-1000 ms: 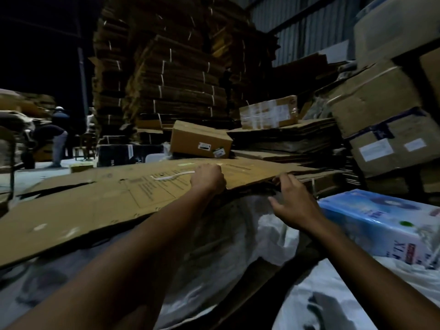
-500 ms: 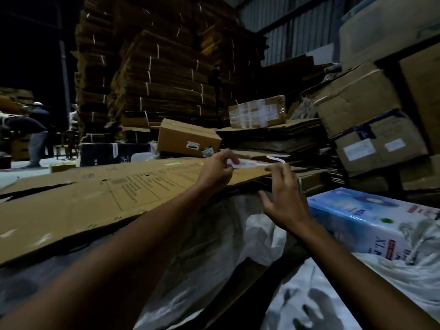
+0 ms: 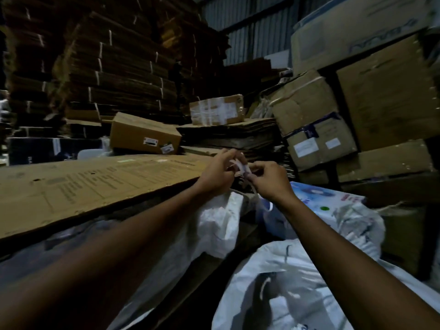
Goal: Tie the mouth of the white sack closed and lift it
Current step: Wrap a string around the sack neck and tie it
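both hands meet above the mouth of the white sack (image 3: 221,225), which is stuffed with flat cardboard (image 3: 95,184) and sits just below them. left hand (image 3: 217,173) pinches one end of a thin white strip (image 3: 240,166); right hand (image 3: 270,181) pinches the other part, fingers curled narrow around it. strip appears to trail down toward the sack edge by the right wrist. judgement: tie is being formed only, no knot visible, sack mouth looks loose and ungathered. left to do: wrap, knot, lift. second sack (image 3: 297,282) lies near, lower right
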Demonstrator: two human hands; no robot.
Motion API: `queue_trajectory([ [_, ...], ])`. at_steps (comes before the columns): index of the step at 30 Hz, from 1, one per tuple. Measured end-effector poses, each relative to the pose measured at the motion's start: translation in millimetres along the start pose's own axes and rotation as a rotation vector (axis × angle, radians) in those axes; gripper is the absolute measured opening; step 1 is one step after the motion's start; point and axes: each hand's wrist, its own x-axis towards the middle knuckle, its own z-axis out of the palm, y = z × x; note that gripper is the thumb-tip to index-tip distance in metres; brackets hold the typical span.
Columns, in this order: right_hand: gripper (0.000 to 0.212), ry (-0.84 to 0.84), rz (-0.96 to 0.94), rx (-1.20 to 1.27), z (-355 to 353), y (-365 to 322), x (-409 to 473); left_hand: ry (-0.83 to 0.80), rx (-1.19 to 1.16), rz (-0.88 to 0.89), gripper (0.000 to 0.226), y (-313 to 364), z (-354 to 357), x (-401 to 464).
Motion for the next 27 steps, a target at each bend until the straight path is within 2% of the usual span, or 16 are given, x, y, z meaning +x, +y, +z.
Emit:
queue_trajectory([
  [2,0.005,0.062,0.153,0.148,-6.0,11.0,5.1,0.013,-0.111,-0.007,0.043,4.7,17.7,-3.1],
  [5,0.009,0.102,0.363,0.527,-16.3,26.1,9.2,-0.045,-0.170,-0.060,0.051,11.6,40.8,-8.4],
  [8,0.004,0.124,0.417,0.758,-27.3,31.9,5.1,-0.090,-0.196,-0.061,0.054,17.5,58.9,-15.5],
  [10,0.027,0.154,0.441,0.884,-32.0,35.6,3.0,-0.074,-0.101,-0.032,0.043,20.3,69.8,-19.8],
  [12,0.040,0.189,0.459,0.941,-39.5,42.1,1.2,-0.005,-0.017,-0.018,0.028,23.1,78.9,-21.3],
  [14,0.057,0.200,0.455,0.825,-47.6,54.7,-0.5,0.052,0.000,-0.010,0.015,25.7,85.9,-20.3],
  [17,0.081,0.234,0.321,0.234,-66.6,65.4,-12.2,0.070,0.019,-0.011,0.012,31.7,94.0,-17.9],
  [18,0.079,0.234,0.243,0.074,-73.6,65.6,-19.0,0.077,0.031,-0.004,0.016,34.3,96.6,-16.6],
  [20,0.060,0.221,0.076,-0.203,-88.1,67.8,-31.9,0.100,0.038,0.022,0.018,39.0,102.6,-11.8],
  [23,0.034,0.097,-0.089,-0.590,-108.6,83.4,-45.8,0.134,-0.009,0.054,0.012,48.9,115.6,-3.9],
  [27,0.023,0.018,0.003,-0.591,-138.8,100.9,-57.3,0.109,-0.031,0.101,0.012,64.0,144.0,-1.6],
])
